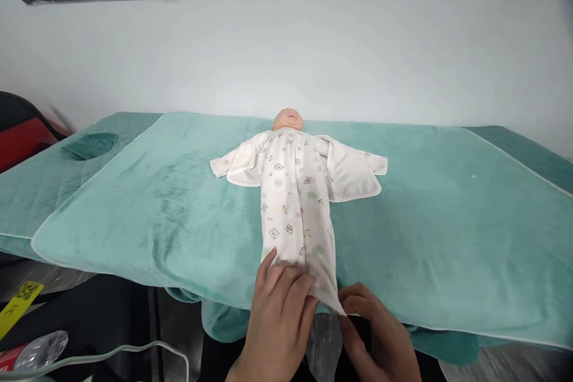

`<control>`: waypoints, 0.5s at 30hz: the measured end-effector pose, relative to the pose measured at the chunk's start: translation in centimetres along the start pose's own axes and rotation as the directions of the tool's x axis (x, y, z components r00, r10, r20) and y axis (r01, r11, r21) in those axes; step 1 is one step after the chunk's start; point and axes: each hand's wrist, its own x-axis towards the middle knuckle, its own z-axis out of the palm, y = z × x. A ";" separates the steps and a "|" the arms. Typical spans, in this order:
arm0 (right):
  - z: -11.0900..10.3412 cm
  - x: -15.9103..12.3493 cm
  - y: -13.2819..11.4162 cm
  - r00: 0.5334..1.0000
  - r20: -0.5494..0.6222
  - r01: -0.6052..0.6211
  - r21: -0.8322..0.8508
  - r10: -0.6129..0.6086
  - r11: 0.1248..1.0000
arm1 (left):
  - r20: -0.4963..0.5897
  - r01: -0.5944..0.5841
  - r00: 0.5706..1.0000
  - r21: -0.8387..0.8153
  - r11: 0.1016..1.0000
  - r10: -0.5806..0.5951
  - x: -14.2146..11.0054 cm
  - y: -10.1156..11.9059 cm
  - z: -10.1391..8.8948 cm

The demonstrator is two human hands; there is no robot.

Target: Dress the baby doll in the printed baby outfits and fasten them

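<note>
We seem to steady the patterned garment (313, 209) on the doll (283, 122), atop the green cover (201, 209), with our left hand (278, 316), its grip unclear, while our right hand (384, 329) pinches the hem corner (336, 305) taut.

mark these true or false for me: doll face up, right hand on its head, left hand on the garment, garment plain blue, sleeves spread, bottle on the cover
1. The doll lies face up on the green cover. True.
2. The right hand is on the doll's head. False: it is at the garment's lower corner.
3. The left hand touches the lower part of the garment. True.
4. The garment is plain blue. False: it is white with small printed figures.
5. The sleeves are spread out to both sides. True.
6. The plastic bottle is on the green cover. False: it is off the cover, at the picture's lower left.
</note>
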 end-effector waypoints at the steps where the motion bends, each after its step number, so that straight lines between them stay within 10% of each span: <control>1: 0.1 -0.1 0.2 1.000 -0.005 0.008 0.001 -0.008 1.000 | -0.005 -0.004 1.000 -0.014 1.000 0.004 -0.2 -0.1 0.0; 15: -2.0 0.0 2.4 0.973 0.225 0.082 -0.186 -0.038 0.979 | -0.115 -0.127 0.988 -0.185 0.974 0.107 -1.2 -1.2 -1.5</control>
